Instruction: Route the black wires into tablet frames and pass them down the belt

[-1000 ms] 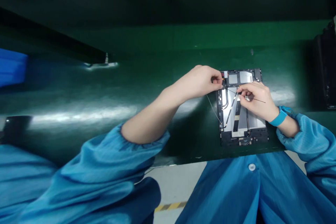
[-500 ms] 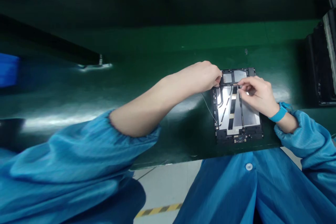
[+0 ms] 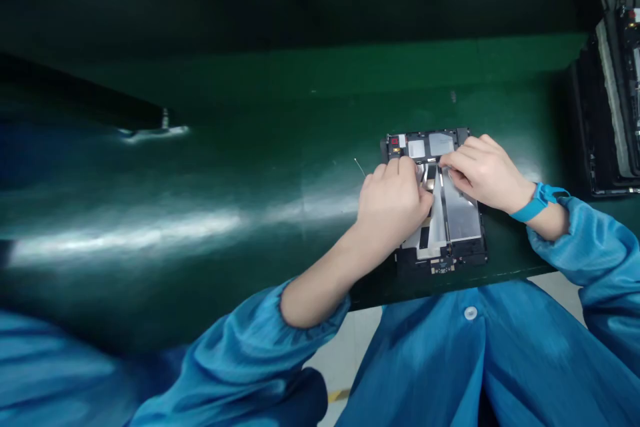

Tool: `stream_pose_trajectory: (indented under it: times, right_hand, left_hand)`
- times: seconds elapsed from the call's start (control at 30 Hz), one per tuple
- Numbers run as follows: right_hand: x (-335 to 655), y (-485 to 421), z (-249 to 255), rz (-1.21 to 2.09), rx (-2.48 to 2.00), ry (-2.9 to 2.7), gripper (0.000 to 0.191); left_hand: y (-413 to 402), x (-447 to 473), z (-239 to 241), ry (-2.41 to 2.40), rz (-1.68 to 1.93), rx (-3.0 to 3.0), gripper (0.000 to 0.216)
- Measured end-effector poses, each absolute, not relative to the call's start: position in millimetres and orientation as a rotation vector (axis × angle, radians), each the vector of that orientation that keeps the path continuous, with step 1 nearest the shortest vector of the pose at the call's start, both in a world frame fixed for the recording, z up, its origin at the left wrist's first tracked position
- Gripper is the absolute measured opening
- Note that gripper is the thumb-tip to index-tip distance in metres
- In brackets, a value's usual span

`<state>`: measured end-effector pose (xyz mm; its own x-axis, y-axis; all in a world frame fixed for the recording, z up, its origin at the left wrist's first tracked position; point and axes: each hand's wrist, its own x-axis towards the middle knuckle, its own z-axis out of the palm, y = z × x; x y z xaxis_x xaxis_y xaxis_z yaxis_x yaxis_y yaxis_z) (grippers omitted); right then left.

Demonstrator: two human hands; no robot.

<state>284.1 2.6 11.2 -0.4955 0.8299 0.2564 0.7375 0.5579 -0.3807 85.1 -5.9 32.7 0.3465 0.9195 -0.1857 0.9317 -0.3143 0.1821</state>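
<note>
An opened tablet (image 3: 453, 223) lies on the green belt near the front edge, its silver plate, black flex strips and small circuit boards showing. My left hand (image 3: 395, 203) rests on the tablet's left half with its fingers curled down onto the inner parts. My right hand (image 3: 480, 170) lies over the upper right part, fingertips pressed together at the top of the silver plate. A thin wire (image 3: 359, 166) sticks out beside the left hand. What the fingertips pinch is too small to make out.
The green belt (image 3: 225, 167) runs wide to the left, with a dark rail (image 3: 90, 103) across its far left. A stack of dark trays or devices (image 3: 613, 80) stands at the right edge. My blue smock (image 3: 475, 360) and the pale floor lie below the belt's edge.
My left hand has drawn back from the tablet's top left corner and come down onto its left half. The right hand stays at the upper middle. The view has shifted a little right.
</note>
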Motion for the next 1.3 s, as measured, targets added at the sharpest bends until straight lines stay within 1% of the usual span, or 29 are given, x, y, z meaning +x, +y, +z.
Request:
stream_pose_trajectory:
  times: [0.1,0.2,0.33,0.43,0.6,0.7,0.77,0.83,0.9,1.0,1.1,1.3]
  right_hand:
    - [294.8,-5.9,9.2,0.433,-1.27,-2.245,0.022]
    - [304.1,-7.7,2.1,0.62,-1.347,-1.984,0.019]
    - [309.9,-4.9,-7.3,0.846,-1.422,-1.665,0.013]
    - [309.1,-4.2,-10.2,0.95,-1.436,-1.537,0.012]
    - [304.8,-5.0,-9.8,0.994,-1.429,-1.469,0.011]
    - [305.0,-4.3,-9.8,0.999,-1.419,-1.47,0.011]
    - [306.4,-3.4,-10.2,1.002,-1.406,-1.472,0.011]
    - [308.3,-2.4,-10.8,1.008,-1.395,-1.469,0.012]
    - [310.4,-1.5,-11.0,1.015,-1.389,-1.463,0.012]
    - [313.5,-0.4,-9.5,1.038,-1.402,-1.456,0.012]
    - [316.2,0.7,-7.3,1.08,-1.426,-1.457,0.013]
    - [322.0,3.0,-9.0,1.198,-1.39,-1.409,0.017]
  left_hand:
    - [-7.3,78.3,24.3,1.64,0.053,2.398,0.022]
    - [-5.2,71.1,19.7,1.627,0.151,2.425,0.018]
    - [2.2,71.0,21.1,1.622,0.088,2.429,0.015]
    - [6.1,75.7,25.4,1.628,0.017,2.396,0.015]
    - [6.5,77.7,34.6,1.608,0.029,2.209,0.007]
    - [7.6,75.2,41.3,1.527,0.05,2.088,0.012]
    - [10.1,76.4,44.3,1.474,0.149,2.099,0.012]
    - [15.1,81.7,44.6,1.424,0.277,2.179,0.007]
    - [23.3,89.9,42.0,1.356,0.324,2.25,0.01]
    - [40.2,101.2,35.5,1.219,0.259,2.255,0.017]
    - [55.2,106.0,31.6,1.111,0.228,2.213,0.018]
    - [65.7,108.2,34.3,1.109,0.207,2.18,0.017]
